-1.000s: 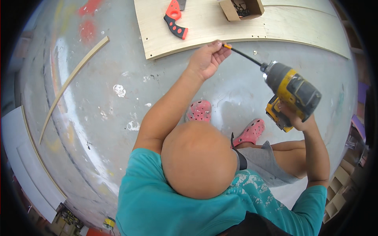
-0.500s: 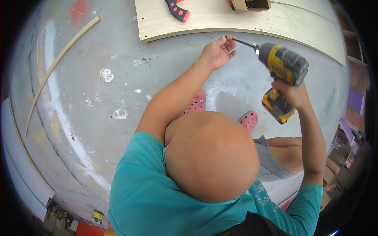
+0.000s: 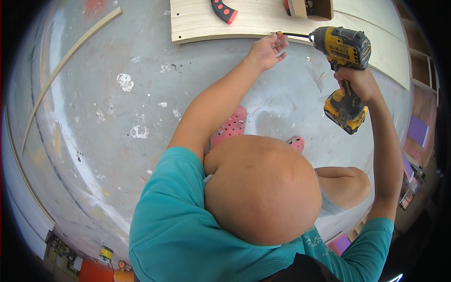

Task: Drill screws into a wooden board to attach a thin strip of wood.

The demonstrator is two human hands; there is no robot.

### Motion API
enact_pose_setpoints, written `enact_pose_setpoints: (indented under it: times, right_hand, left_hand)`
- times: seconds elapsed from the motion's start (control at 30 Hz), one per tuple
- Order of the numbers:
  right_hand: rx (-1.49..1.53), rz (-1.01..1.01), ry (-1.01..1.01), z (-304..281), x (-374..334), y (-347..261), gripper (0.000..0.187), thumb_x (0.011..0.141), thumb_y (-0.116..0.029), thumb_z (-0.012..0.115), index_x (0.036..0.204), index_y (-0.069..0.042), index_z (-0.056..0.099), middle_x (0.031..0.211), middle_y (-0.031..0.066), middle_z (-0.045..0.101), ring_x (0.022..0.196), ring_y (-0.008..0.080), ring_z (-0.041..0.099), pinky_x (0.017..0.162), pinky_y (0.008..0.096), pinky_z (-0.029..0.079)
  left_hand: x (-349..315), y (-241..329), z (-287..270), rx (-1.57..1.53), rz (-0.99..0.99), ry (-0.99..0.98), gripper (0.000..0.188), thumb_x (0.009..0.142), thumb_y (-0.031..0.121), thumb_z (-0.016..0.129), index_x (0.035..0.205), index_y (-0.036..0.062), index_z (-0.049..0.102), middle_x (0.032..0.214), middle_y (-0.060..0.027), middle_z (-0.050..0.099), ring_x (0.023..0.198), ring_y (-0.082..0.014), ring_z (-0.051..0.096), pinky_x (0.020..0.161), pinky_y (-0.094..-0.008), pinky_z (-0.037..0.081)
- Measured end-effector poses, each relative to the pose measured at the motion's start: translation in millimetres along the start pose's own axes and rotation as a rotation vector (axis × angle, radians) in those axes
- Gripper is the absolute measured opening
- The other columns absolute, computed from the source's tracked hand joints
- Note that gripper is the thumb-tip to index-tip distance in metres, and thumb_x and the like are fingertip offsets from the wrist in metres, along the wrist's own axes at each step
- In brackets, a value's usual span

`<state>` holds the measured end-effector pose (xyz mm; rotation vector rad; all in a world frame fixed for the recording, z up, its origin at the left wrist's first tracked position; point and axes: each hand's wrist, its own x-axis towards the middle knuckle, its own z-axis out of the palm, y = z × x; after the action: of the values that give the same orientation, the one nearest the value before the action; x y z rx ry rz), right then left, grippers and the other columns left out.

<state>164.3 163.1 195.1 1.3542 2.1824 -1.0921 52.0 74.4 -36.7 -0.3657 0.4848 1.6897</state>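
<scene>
My right hand (image 3: pixel 355 82) grips the handle of a yellow and black cordless drill (image 3: pixel 344 51), held sideways with its long bit pointing left. The bit's tip sits at the near edge of a pale plywood board (image 3: pixel 244 21) lying on the floor. My left hand (image 3: pixel 268 48) is at that same edge, fingers pinched around the bit's tip, likely on a small screw. Both arms reach out over my head and teal shirt, which fill the lower middle of the view.
A red and black handled tool (image 3: pixel 223 10) and a small wooden box (image 3: pixel 310 7) lie on the board. A thin curved wood strip (image 3: pixel 66 63) rests on the grey concrete floor (image 3: pixel 117 122) at left. Pink perforated clogs (image 3: pixel 230 128) show below my arm. Shelving stands at right.
The drill and both hands have moved up to the board's edge, with the bit tip now against it. The view has shifted so the board sits higher in the picture.
</scene>
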Motion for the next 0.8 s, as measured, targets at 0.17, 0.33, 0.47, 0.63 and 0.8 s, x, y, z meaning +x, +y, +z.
enact_pose_setpoints:
  times: [0.17, 0.33, 0.47, 0.63, 0.8]
  right_hand:
    - [0.031, -0.01, -0.006, -17, 18, -5, 0.024, 0.062, -0.009, 0.054, 0.084, 0.001, 0.055, 0.06, 0.0041, 0.049, 0.047, 0.0111, 0.045, 0.047, 0.0246, 0.039]
    - [-0.02, 0.021, -0.048, -43, 41, -22, 0.037, 0.058, -0.008, 0.052, 0.093, 0.003, 0.057, 0.059, 0.0035, 0.048, 0.046, 0.0111, 0.045, 0.045, 0.0236, 0.039]
    - [-0.143, -0.023, -0.1, -54, 57, -41, 0.02, 0.058, -0.007, 0.051, 0.076, 0.001, 0.055, 0.055, 0.0037, 0.048, 0.043, 0.0122, 0.047, 0.042, 0.025, 0.039]
    - [-0.252, -0.045, -0.115, -58, 66, -59, 0.011, 0.059, -0.013, 0.052, 0.064, -0.003, 0.051, 0.055, 0.0039, 0.05, 0.043, 0.0114, 0.048, 0.043, 0.0258, 0.042]
    - [-0.306, -0.057, -0.11, -52, 66, -67, 0.012, 0.058, -0.014, 0.053, 0.062, -0.003, 0.051, 0.055, 0.0049, 0.049, 0.044, 0.012, 0.048, 0.043, 0.0261, 0.042]
  left_hand:
    - [15, 9, 9, 0.015, -0.001, -0.012, 0.017, 0.093, 0.023, 0.042, 0.101, 0.0122, 0.052, 0.104, -0.0003, 0.057, 0.093, -0.0156, 0.051, 0.086, -0.0405, 0.037]
    - [27, 10, 4, 0.072, -0.072, -0.084, 0.018, 0.092, 0.022, 0.046, 0.103, 0.01, 0.051, 0.105, -0.0045, 0.057, 0.094, -0.0195, 0.052, 0.086, -0.0408, 0.039]
    - [30, 8, -31, 0.119, -0.021, 0.177, 0.027, 0.084, 0.02, 0.061, 0.105, 0.0086, 0.05, 0.103, -0.0068, 0.057, 0.091, -0.0219, 0.054, 0.082, -0.0381, 0.043]
    - [42, 39, -24, 0.189, 0.378, 0.265, 0.042, 0.077, 0.014, 0.069, 0.11, -0.0033, 0.048, 0.105, -0.0124, 0.055, 0.092, -0.0246, 0.055, 0.086, -0.0377, 0.046]
    - [42, 38, -24, 0.206, 0.401, 0.339, 0.037, 0.074, 0.008, 0.069, 0.103, -0.0071, 0.052, 0.098, -0.0128, 0.057, 0.088, -0.0236, 0.057, 0.084, -0.0378, 0.047]
